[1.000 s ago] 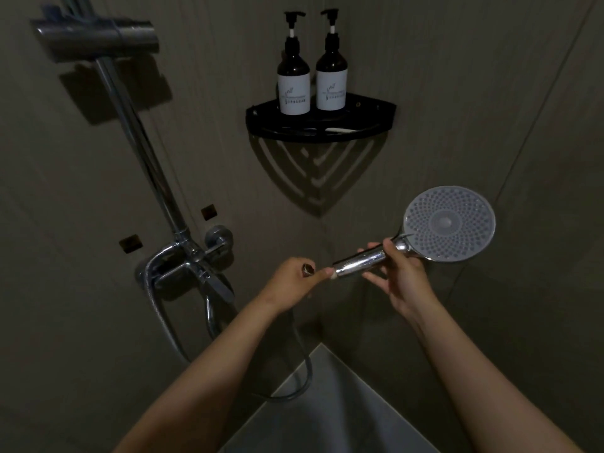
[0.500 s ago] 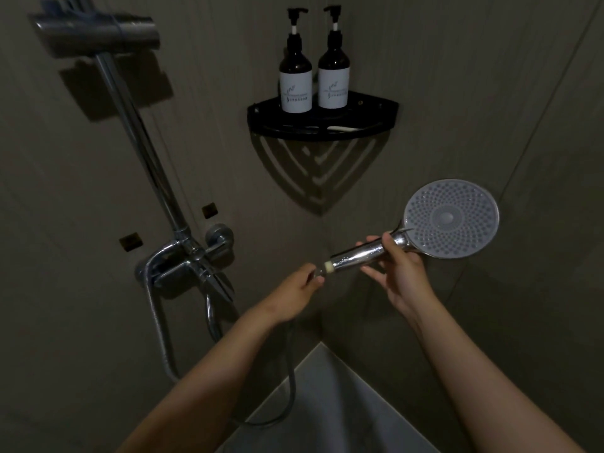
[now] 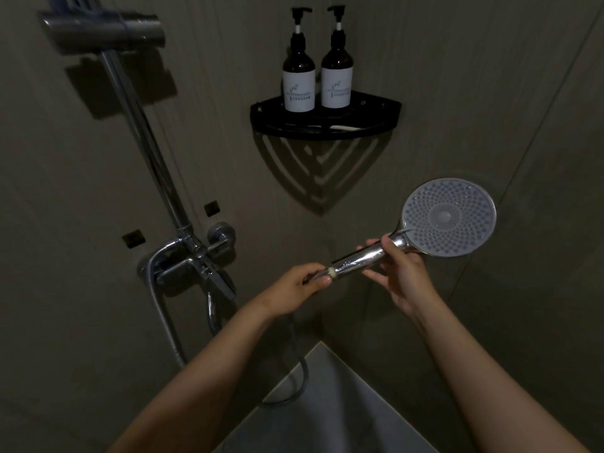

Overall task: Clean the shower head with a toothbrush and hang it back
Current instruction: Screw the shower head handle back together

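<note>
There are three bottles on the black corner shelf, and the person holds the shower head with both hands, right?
Not three: the head view shows two bottles on the black corner shelf. The left hand and right hand do hold the shower head.

Two bottles (image 3: pixel 316 76) are set side by side on the corner shelf (image 3: pixel 385 109), toward its left edge; something slim, perhaps a toothbrush (image 3: pixel 346 127), is laid along its front edge.

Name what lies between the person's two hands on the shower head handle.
In the head view, a bare stretch of chrome handle with a pale ring lies between the left hand and right hand.
</note>
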Demonstrator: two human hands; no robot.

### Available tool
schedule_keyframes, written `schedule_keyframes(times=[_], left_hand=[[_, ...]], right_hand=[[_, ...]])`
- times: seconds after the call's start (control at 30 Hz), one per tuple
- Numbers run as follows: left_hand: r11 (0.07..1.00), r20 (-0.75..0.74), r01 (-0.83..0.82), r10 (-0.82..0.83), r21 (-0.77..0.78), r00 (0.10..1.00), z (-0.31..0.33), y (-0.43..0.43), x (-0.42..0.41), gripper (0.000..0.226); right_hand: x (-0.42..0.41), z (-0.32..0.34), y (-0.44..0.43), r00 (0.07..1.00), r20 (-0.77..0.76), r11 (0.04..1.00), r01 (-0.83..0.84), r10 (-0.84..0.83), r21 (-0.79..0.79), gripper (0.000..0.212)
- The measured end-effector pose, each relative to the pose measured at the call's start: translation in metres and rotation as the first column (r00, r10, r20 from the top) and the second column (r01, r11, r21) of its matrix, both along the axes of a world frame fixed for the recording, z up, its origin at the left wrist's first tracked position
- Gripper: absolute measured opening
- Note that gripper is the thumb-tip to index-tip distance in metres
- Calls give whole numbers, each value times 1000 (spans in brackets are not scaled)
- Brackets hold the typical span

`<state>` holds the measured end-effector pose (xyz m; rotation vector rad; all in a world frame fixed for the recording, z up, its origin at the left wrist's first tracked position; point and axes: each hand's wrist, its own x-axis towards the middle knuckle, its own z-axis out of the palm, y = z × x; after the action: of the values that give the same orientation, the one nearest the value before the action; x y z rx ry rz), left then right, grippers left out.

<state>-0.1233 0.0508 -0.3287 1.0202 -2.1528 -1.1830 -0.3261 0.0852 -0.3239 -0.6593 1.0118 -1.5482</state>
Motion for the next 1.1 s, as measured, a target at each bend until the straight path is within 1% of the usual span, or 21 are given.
schedule_keyframes(times=[0.07, 0.13, 0.2, 0.3, 0.37, 0.4, 0.5, 0.57, 0.6, 0.67, 0.7, 0.77, 0.83, 0.9, 0.93, 1.0, 1.03, 1.07, 1.1], left_hand=[[998, 18, -16, 15, 60, 1000, 2, 2, -3, 19], [986, -3, -38, 39, 159, 999, 4, 4, -5, 23], [980, -23, -29, 34, 197, 999, 5, 6, -5, 24], [991, -34, -42, 47, 127, 998, 2, 3, -3, 19], [995, -81, -59, 66, 83, 995, 0, 2, -1, 11], [996, -105, -58, 65, 66, 992, 0, 2, 0, 11], [997, -138, -70, 73, 29, 988, 0, 6, 0, 20], [991, -85, -109, 116, 75, 990, 3, 8, -3, 9], [986, -28, -124, 128, 115, 991, 5, 8, -5, 9], [987, 79, -97, 88, 124, 993, 7, 7, -6, 21], [993, 94, -74, 66, 93, 993, 6, 6, -5, 21], [997, 16, -69, 68, 17, 998, 5, 3, -2, 15], [997, -81, -80, 79, -8, 994, 3, 1, 1, 26], [996, -103, -92, 91, -3, 990, 5, 3, 1, 27], [995, -96, -103, 104, 18, 990, 7, 5, -1, 22], [984, -13, -153, 154, 95, 988, 11, 6, -6, 10], [980, 42, -160, 156, 119, 987, 12, 5, -6, 14], [982, 94, -149, 139, 115, 986, 12, 4, -6, 21], [988, 120, -127, 116, 87, 986, 11, 4, -5, 24]], right_hand=[[0, 0, 0, 1000, -4, 1000, 6, -6, 7, 36], [-1, -1, 0, 1000, -17, 1000, 15, -15, 25, 44], [-2, -2, 0, 999, -29, 999, 15, -13, 39, 47], [-3, -3, 2, 999, -31, 999, 15, -13, 49, 49], [-2, -5, 3, 1000, -23, 999, 18, -17, 50, 47], [-2, -6, 3, 1000, -18, 998, 21, -20, 54, 44], [0, -9, 4, 999, 28, 998, 30, -31, 63, 34], [0, -10, 4, 999, 35, 997, 27, -30, 72, 34], [1, -10, 4, 999, 38, 997, 29, -32, 76, 34], [1, -10, 4, 999, 39, 997, 34, -37, 73, 27], [1, -10, 4, 999, 35, 997, 36, -39, 67, 21], [1, -9, 4, 999, 32, 997, 39, -41, 62, 17], [1, -8, 4, 998, 40, 996, 42, -45, 76, 28], [2, -8, 4, 998, 51, 995, 43, -47, 88, 38], [3, -7, 4, 998, 50, 995, 42, -47, 89, 40], [3, -6, 4, 998, 50, 996, 44, -48, 81, 39], [4, -5, 4, 997, 53, 996, 48, -52, 76, 36], [4, -5, 4, 997, 52, 996, 51, -55, 69, 32], [4, -4, 4, 997, 45, 997, 52, -55, 64, 28]])
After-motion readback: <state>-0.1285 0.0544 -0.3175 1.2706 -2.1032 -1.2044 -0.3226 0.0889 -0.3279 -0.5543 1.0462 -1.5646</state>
